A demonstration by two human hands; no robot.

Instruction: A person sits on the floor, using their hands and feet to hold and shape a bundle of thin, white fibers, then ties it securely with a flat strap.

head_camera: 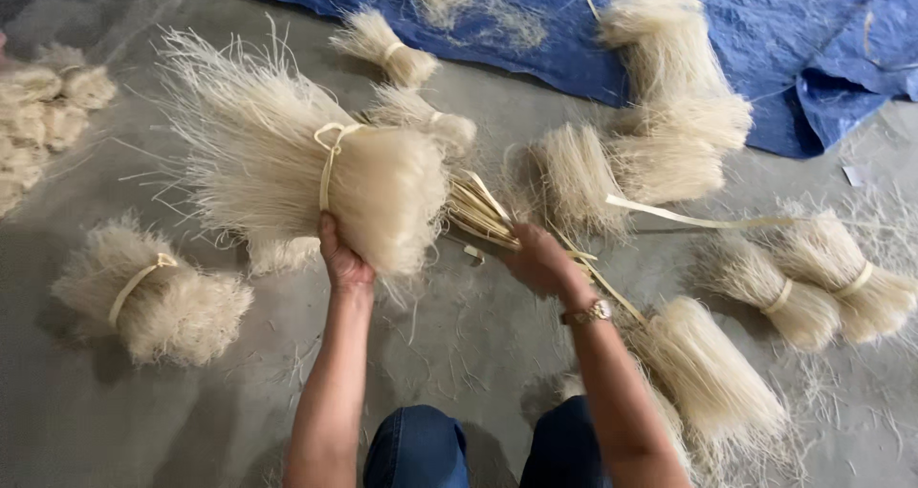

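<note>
The left hand [342,259] clasps a large tied bundle of pale dried noodles [296,163] from beneath, lifting it off the concrete floor [459,345] (its tie strip sits just above the thumb). Just right of that grip, the right hand [540,259] closes on a sheaf of flat bamboo strips [478,211]. Smaller tied bundles [153,297] lie around, some on a blue tarp [794,39].
</note>
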